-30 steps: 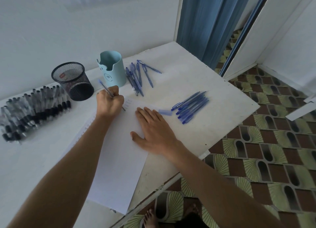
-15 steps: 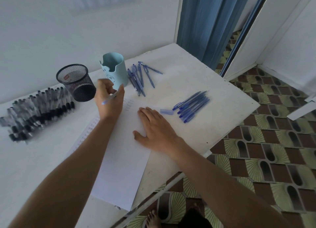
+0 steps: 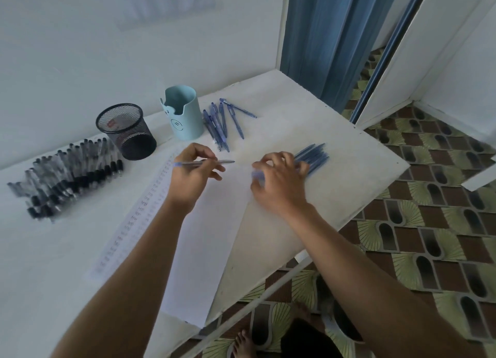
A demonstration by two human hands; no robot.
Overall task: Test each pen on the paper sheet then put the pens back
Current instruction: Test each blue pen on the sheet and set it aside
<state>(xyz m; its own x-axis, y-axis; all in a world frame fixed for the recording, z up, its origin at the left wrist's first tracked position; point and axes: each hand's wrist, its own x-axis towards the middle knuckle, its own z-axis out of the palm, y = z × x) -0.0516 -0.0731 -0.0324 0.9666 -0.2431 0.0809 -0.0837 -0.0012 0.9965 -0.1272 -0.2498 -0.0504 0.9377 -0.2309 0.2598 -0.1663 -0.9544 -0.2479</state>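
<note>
I am lifting the pen [image 3: 204, 163], pinched in my left hand [image 3: 193, 176], off the paper [image 3: 214, 223] while my right hand [image 3: 280, 182] is shifting to curl over the cap [image 3: 257, 175], hold unclear, for recapping.

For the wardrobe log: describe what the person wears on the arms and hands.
Nothing worn shows. The left arm and right arm are bare to the frame's edge, with no sleeves. The left hand and right hand have no gloves, watch or bracelet. No ring is visible, though the right hand is blurred.
</note>
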